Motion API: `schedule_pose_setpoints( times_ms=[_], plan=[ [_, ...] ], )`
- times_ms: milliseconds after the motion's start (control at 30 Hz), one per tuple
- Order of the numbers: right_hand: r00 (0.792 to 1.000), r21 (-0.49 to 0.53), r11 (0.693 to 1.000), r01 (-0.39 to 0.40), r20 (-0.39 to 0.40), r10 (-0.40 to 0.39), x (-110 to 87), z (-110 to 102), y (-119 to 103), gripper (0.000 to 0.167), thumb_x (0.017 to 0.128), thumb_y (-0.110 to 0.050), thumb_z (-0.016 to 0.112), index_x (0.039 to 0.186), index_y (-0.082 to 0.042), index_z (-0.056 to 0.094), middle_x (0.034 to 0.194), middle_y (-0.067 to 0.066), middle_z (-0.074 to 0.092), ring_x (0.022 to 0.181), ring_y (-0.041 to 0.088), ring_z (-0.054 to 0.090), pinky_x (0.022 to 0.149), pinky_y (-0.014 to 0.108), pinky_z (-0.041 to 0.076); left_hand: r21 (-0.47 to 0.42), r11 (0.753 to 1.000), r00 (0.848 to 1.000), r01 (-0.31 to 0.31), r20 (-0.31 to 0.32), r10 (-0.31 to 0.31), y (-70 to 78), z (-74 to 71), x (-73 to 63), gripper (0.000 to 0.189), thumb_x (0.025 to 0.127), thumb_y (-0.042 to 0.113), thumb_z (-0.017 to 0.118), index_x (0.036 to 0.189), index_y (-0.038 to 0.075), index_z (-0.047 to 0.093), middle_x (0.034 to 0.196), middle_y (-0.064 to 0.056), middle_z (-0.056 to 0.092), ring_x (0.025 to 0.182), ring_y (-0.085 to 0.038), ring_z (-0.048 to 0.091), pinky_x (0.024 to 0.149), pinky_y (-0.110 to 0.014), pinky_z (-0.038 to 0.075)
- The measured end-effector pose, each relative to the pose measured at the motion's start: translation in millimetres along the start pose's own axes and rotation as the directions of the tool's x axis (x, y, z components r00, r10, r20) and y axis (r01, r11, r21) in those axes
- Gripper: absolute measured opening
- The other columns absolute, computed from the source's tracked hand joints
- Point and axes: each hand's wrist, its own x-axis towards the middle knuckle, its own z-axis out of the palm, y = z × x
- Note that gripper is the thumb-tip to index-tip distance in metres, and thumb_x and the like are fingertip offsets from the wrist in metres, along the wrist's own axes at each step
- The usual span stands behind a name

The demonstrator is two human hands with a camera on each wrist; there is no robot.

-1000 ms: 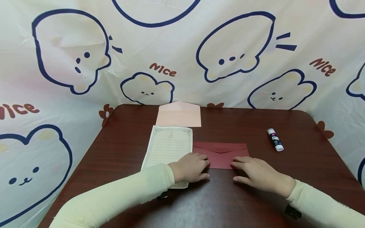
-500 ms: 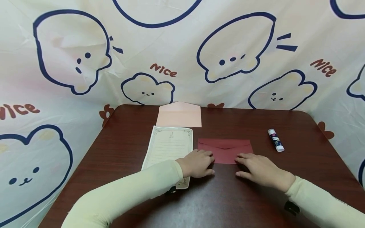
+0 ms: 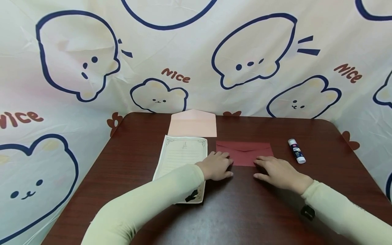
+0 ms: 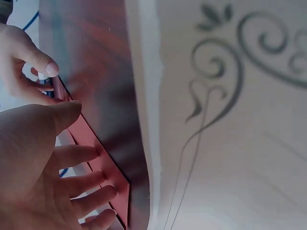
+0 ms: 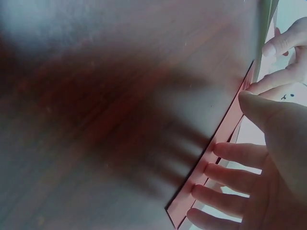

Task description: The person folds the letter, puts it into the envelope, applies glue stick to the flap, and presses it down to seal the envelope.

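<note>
A red envelope with its flap folded over lies flat on the brown table. My left hand touches its left end with the fingertips, and my right hand touches the right end the same way. Both wrist views show the fingers fairly straight, fingertips on the red envelope and thumbs at its near edge. Left of the envelope lies a cream sheet of lined letter paper with an ornate border, partly covered by my left forearm.
A pale pink envelope with its flap raised lies at the table's back edge, behind the letter paper. To the right of the red envelope is a glue stick. A cloth printed with bears hangs behind the brown table.
Both hands have slid the red envelope away from me and slightly to the right. It no longer meets the letter paper's edge; a gap of table shows between them.
</note>
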Motion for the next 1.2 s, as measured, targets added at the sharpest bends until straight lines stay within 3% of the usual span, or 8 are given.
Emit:
schedule_pose_setpoints(
  times_ms=[300, 667, 1000, 1200],
  plan=[
    [0.999, 0.012, 1.0, -0.028, -0.029, 0.029, 14.6, -2, 10, 0.055, 0.096, -0.04, 0.067, 0.135, -0.001, 0.062, 0.139, 0.024, 0.061, 0.127, 0.04, 0.06, 0.098, 0.057, 0.052, -0.045, 0.998, 0.999, 0.043, 0.018, -0.042, -5.5, -5.2, 15.2, 0.056, 0.102, 0.05, 0.053, 0.151, 0.023, 0.049, 0.157, -0.003, 0.047, 0.14, -0.025, 0.049, 0.114, -0.044, 0.041],
    [0.996, 0.03, 0.995, -0.092, 0.007, 0.092, 32.9, -5, 19, 0.058, 0.097, -0.041, 0.065, 0.137, 0.0, 0.059, 0.142, 0.026, 0.058, 0.129, 0.043, 0.058, 0.101, 0.059, 0.05, -0.133, 0.988, 0.996, 0.082, 0.051, -0.076, -17.3, -6.1, 33.1, 0.058, 0.104, 0.044, 0.052, 0.154, 0.018, 0.043, 0.164, -0.007, 0.036, 0.151, -0.021, 0.037, 0.12, -0.037, 0.037],
    [0.992, 0.044, 0.991, -0.124, 0.037, 0.123, 50.6, -8, 25, 0.06, 0.099, -0.039, 0.063, 0.142, 0.002, 0.054, 0.146, 0.028, 0.052, 0.134, 0.045, 0.052, 0.105, 0.062, 0.046, -0.028, 0.989, 0.99, 0.144, -0.003, -0.144, -23.9, -6.0, 48.3, 0.053, 0.104, 0.047, 0.049, 0.153, 0.025, 0.046, 0.153, -0.007, 0.046, 0.138, -0.024, 0.048, 0.11, -0.04, 0.047],
    [0.989, 0.058, 0.988, -0.142, 0.045, 0.139, 64.5, -8, 33, 0.059, 0.099, -0.037, 0.062, 0.142, 0.004, 0.053, 0.146, 0.029, 0.052, 0.135, 0.046, 0.052, 0.107, 0.062, 0.044, -0.057, 0.984, 0.985, 0.171, 0.017, -0.17, -30.8, -7.4, 57.2, 0.056, 0.105, 0.047, 0.048, 0.156, 0.025, 0.041, 0.159, -0.006, 0.042, 0.144, -0.025, 0.044, 0.115, -0.042, 0.043]
  ],
)
